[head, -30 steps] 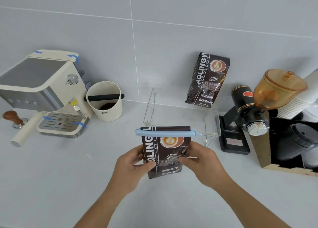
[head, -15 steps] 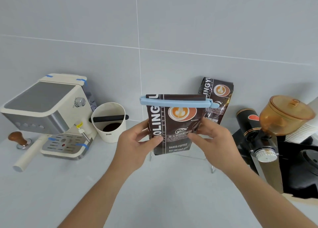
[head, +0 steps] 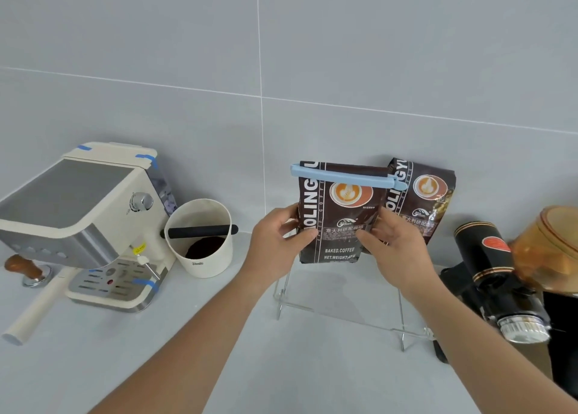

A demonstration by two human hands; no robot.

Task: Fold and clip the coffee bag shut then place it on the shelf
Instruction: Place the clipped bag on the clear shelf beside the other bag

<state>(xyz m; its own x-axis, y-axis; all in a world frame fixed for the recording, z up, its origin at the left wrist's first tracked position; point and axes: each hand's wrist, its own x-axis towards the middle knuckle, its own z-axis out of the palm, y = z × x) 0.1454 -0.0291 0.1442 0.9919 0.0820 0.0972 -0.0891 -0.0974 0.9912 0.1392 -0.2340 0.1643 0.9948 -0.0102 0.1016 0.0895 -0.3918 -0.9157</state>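
Hands, left (head: 275,241) and right (head: 395,244), clamped on glossy flat coffee bag (head: 336,213); slim plastic clip (head: 344,177) across fold.

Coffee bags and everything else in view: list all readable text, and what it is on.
"OLING", "BAKED.COFFEE", "NET.WEIGHT:" on the held coffee bag; the weight figure and small print are blurred.
"OLI", "GY" on the second bag.
Small logo on the white cup: unreadable.
Yellow tag on the espresso machine: unreadable.

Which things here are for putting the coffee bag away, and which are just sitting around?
For the job:
clipped coffee bag
blue clip
clear shelf
left hand and right hand, both holding the bag

Just sitting around:
second coffee bag
espresso machine
knock box
grinder
tamper
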